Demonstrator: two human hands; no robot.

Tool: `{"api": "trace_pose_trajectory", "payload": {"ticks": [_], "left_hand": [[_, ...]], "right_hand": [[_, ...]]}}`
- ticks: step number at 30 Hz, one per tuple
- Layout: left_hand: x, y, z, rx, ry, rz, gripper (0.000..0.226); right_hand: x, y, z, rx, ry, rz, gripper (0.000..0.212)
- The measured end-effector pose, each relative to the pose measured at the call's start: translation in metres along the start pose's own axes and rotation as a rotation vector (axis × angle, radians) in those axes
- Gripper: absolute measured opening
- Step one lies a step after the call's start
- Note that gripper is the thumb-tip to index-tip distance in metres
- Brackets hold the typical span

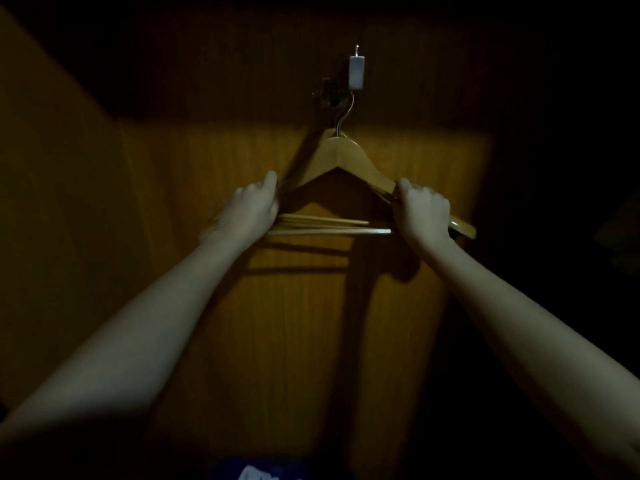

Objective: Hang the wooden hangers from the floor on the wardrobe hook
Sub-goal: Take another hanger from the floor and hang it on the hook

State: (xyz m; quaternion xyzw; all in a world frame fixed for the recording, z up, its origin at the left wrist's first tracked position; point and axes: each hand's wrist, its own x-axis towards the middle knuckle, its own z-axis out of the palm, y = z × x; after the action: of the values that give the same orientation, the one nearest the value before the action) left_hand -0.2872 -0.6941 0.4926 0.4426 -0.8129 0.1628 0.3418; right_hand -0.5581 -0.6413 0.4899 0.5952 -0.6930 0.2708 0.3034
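Holding a small bunch of wooden hangers (343, 154) up at the wardrobe hook (356, 72), both hands clenched on the shoulders.

Behind the grip stands the wardrobe panel (294, 306), dim and partly lit. The hangers span between the two hands, their peak above the grip and one shoulder tip poking out beyond the right hand (424, 211). The left hand (249, 209) is curled round the opposite shoulder, and two pale crossbars (329, 231) run between the fists, so I judge at least two hangers are stacked. Above the grip, the wire neck (344, 116) reaches the foot of the hook, but the dark hides whether it is seated. This bunch looks nearly hung, with letting go left. The floor is out of sight, so I cannot tell whether more hangers wait.
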Motion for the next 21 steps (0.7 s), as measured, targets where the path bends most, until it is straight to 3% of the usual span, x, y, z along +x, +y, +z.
{"api": "trace_pose_trajectory", "payload": {"ticks": [12,21], "left_hand": [[0.010,-0.005,-0.001,-0.010,-0.068,-0.028,0.019],[0.010,0.006,0.005,-0.113,-0.024,-0.125,0.016]], "right_hand": [[-0.007,-0.003,-0.006,-0.022,-0.005,0.072,0.025],[0.000,0.000,0.012,0.031,-0.034,0.084,0.028]]}}
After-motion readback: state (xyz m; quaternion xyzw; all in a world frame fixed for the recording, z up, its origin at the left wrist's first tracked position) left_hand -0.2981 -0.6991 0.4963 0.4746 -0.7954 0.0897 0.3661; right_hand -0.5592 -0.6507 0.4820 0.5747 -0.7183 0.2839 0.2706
